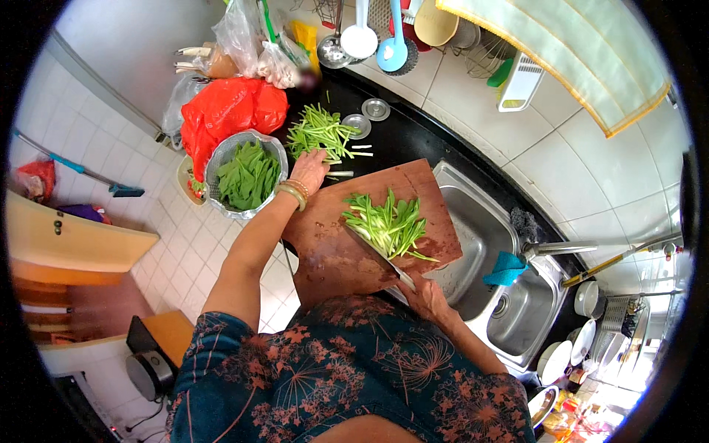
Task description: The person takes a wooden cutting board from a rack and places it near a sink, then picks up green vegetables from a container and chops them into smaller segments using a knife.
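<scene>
A wooden cutting board (pixel 321 249) lies before me, partly over the sink, its surface wet in patches. On it is a heap of cut leafy greens (pixel 388 224), pale stems mixed with leaves. My right hand (pixel 429 302) grips the handle of a kitchen knife (pixel 382 257), whose blade rests flat-angled beside the heap. Past the board's far left corner, my left hand (pixel 311 170) touches the near edge of a pile of cut green stems (pixel 318 133) on the black counter. Its fingertips are partly hidden, so any grip is unclear. A colander (pixel 281 158) of green leaves (pixel 248 174) stands left of that hand.
A double steel sink (pixel 479 238) lies right of the board, with a teal cloth (pixel 505 268) by the faucet (pixel 559 247). Two metal sink strainers (pixel 376 109) sit behind the stems. A red plastic bag (pixel 232 111) is behind the colander. Utensils hang along the tiled wall.
</scene>
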`<move>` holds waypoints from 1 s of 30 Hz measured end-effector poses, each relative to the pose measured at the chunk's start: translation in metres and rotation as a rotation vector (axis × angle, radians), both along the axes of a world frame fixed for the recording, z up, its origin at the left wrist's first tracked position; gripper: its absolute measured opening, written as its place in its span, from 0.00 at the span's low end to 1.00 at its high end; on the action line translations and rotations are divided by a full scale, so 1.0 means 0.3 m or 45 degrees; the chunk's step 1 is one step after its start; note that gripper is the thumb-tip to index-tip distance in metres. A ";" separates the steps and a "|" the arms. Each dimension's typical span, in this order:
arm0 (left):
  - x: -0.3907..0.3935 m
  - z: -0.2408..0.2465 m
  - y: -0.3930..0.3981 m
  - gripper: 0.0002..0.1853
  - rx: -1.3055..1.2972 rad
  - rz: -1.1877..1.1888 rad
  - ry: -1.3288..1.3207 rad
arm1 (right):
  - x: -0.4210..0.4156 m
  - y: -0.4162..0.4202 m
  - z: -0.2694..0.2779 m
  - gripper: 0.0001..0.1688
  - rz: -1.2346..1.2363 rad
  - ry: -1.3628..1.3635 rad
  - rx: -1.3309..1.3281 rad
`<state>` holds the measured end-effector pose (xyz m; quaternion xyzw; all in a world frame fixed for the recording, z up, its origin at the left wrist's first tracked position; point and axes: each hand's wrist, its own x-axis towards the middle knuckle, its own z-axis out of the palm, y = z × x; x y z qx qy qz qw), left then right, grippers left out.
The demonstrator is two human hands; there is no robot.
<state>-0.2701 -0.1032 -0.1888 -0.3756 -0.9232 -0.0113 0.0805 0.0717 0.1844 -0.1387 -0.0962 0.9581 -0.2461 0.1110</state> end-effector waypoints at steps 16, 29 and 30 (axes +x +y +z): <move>0.219 0.451 0.037 0.05 0.649 -0.074 -0.029 | 0.087 0.013 -0.191 0.27 0.110 0.324 0.214; 0.671 0.041 -0.093 0.11 0.623 -0.107 -0.188 | -0.042 -0.020 0.086 0.13 -0.196 -0.092 -0.261; 0.681 0.054 -0.081 0.11 0.684 -0.071 -0.171 | -0.050 -0.028 0.105 0.13 -0.221 -0.096 -0.278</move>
